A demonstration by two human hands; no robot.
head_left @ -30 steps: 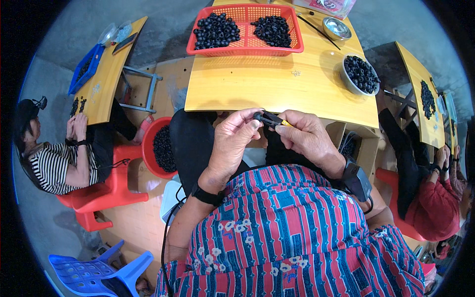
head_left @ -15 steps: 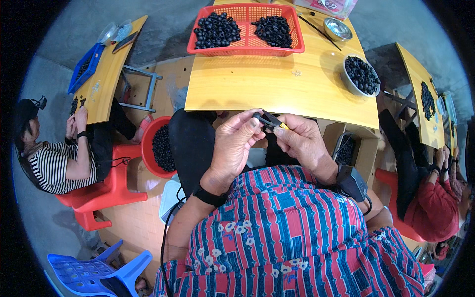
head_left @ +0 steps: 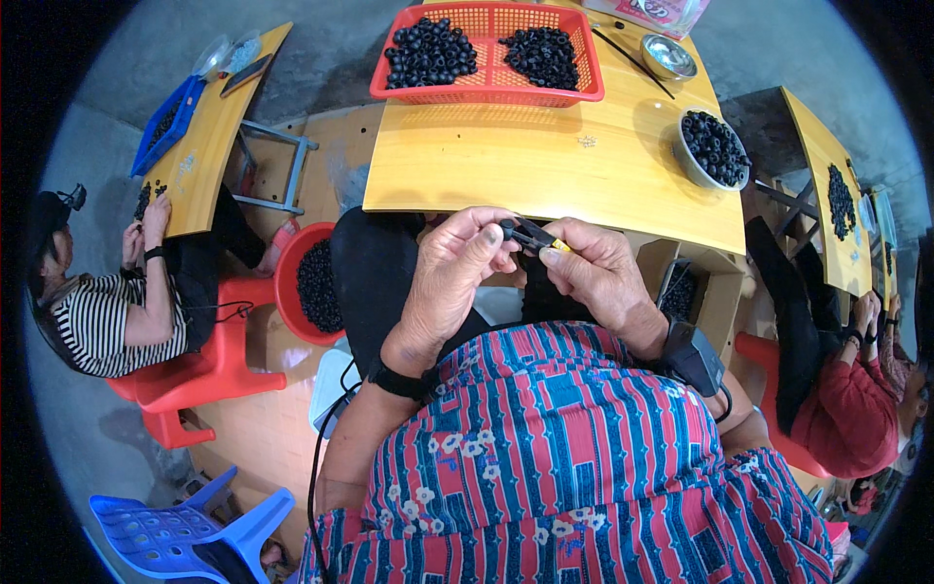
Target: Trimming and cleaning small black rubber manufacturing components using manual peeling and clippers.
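Observation:
In front of my belly, just off the table's near edge, my left hand [head_left: 449,277] pinches a small black round part [head_left: 507,228] between thumb and fingers. My right hand [head_left: 605,282] is closed around a small hand tool [head_left: 561,245] with yellow and black on its handle. Its dark, narrow jaws point left and meet the black part. Whether the tool is snips or pliers cannot be made out. Beyond my hands, a red basket [head_left: 486,95] on the table holds two heaps of similar black parts. A pale bowl [head_left: 693,175] at the right is also full of them.
On the yellow table [head_left: 486,175] lie a black stick [head_left: 632,60], a metal bowl [head_left: 669,58] and tiny pale scraps [head_left: 587,142]. A red basin [head_left: 284,297] of black parts stands at left; a blue chair [head_left: 156,530] is lower left. People sit working at tables on both sides.
My hands stay together at nearly the same place, with the tool's jaws still at the black part. The view has shifted slightly. The person at left has moved their hands a little.

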